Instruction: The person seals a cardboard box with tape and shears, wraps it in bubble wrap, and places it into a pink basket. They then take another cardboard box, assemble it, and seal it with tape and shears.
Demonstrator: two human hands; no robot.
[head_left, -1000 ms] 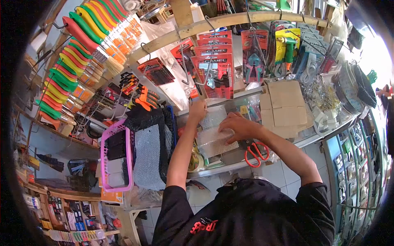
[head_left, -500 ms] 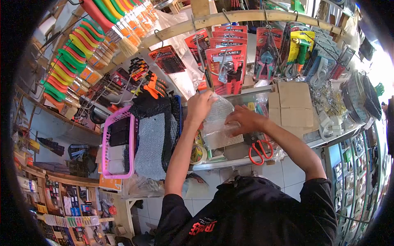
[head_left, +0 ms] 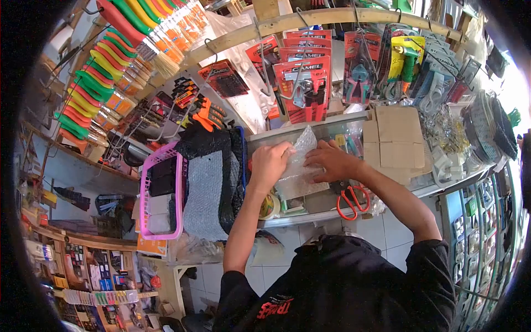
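Note:
A clear sheet of bubble wrap [head_left: 301, 171] lies on the glass counter, its upper corner raised to a point. At its left edge my left hand [head_left: 271, 163] has its fingers closed in a pinch on the wrap. My right hand [head_left: 334, 160] rests on the right part of the sheet, fingers spread and bent. Red-handled scissors [head_left: 353, 202] lie just below my right hand, near the counter's front edge. Below my left hand sits a roll of tape [head_left: 270, 207].
A pink basket [head_left: 178, 196] and folded bubble wrap [head_left: 203, 188] are at the left. Flattened cardboard [head_left: 395, 138] lies to the right. Packaged tools [head_left: 303, 88] hang from a wooden rail [head_left: 332, 17] above the counter.
My left hand has come down toward the front edge, and the wrap's upper part now stands up in a point between the hands. My right hand has barely moved.

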